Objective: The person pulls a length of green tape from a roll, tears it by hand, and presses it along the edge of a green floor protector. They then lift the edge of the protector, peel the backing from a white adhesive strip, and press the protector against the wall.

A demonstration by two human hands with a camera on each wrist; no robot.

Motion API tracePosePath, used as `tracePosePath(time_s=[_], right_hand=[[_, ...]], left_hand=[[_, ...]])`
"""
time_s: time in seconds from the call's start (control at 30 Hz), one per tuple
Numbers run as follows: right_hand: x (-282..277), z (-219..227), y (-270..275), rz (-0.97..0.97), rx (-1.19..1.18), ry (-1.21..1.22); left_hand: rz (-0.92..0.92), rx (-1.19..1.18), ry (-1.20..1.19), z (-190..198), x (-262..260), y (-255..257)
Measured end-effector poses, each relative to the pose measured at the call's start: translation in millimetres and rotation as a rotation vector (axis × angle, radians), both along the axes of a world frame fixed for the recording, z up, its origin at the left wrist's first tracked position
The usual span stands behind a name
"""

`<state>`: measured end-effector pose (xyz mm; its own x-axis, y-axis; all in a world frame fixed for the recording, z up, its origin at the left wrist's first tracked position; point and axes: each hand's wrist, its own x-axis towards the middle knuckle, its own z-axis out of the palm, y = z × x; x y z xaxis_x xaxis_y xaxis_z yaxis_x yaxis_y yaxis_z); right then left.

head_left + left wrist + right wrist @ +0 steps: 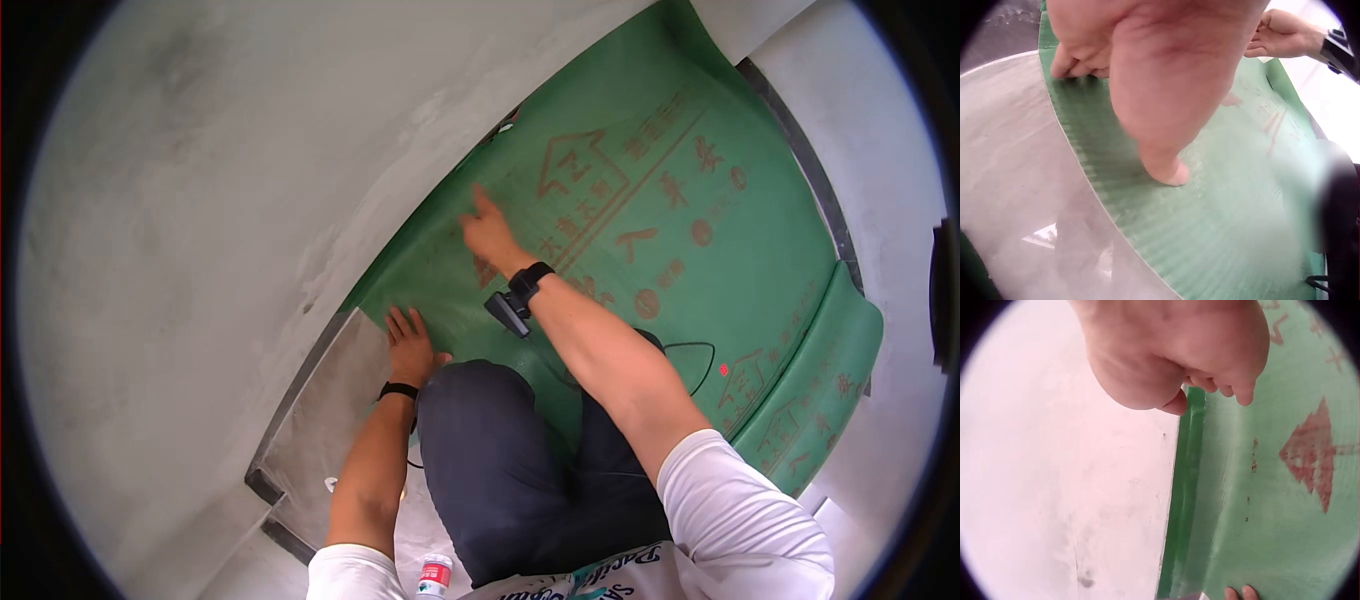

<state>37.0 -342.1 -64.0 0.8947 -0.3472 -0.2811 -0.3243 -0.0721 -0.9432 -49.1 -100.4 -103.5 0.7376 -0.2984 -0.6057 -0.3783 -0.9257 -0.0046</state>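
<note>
A green sheet (pixel 640 220) with reddish-brown print lies over the floor, its long side turned up against the pale wall. My left hand (pixel 410 350) presses flat near the sheet's lower left edge, fingers spread; in the left wrist view the thumb of this hand (pixel 1166 94) touches the sheet (pixel 1210 219). Farther up, my right hand (pixel 488 232) is over the sheet close to the wall, fingers extended. In the right wrist view the hand (pixel 1179 356) is above the sheet's folded edge (pixel 1188 462); whether it touches the sheet I cannot tell.
The grey wall (pixel 230 150) rises on the left. Bare grey floor tile (pixel 320 400) shows beside my left arm. A bottle with a red label (pixel 434 577) stands at the bottom. A rolled or folded part of the sheet (pixel 820 400) lies at the right; a black cable (pixel 714 360) loops by my knee.
</note>
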Motion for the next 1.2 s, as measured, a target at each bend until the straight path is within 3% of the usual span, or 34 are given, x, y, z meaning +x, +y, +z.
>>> tracePosePath(time_s=[0.17,0.43,0.53,0.63,0.73,0.8,1.03,1.13,1.2], right_hand=[[32,2,17,-0.052,0.231,0.023],[55,-29,41,-0.173,0.253,-0.064],[65,-53,50,-0.196,-0.058,-0.023],[68,-52,53,-0.233,-0.093,-0.132],[70,-46,56,-0.212,-0.057,-0.089],[74,-45,61,-0.254,-0.319,-0.094],[46,-18,27,-0.113,0.176,-0.031],[44,-22,25,-0.139,0.175,0.008],[46,-26,29,-0.206,-0.032,-0.146]], left_hand=[[-0.005,0.065,0.02,-5,2,-3],[-0.053,0.089,0.048,-11,2,0],[-0.05,0.1,0.072,-9,3,-1],[-0.034,0.103,0.087,-6,3,-4],[-0.015,0.12,0.116,-4,4,-8],[-0.01,0.114,0.122,-4,5,-8],[0.005,0.083,0.113,-4,4,-6],[-0.009,0.078,0.098,1,3,-7],[-0.014,0.087,0.099,0,2,-8]])
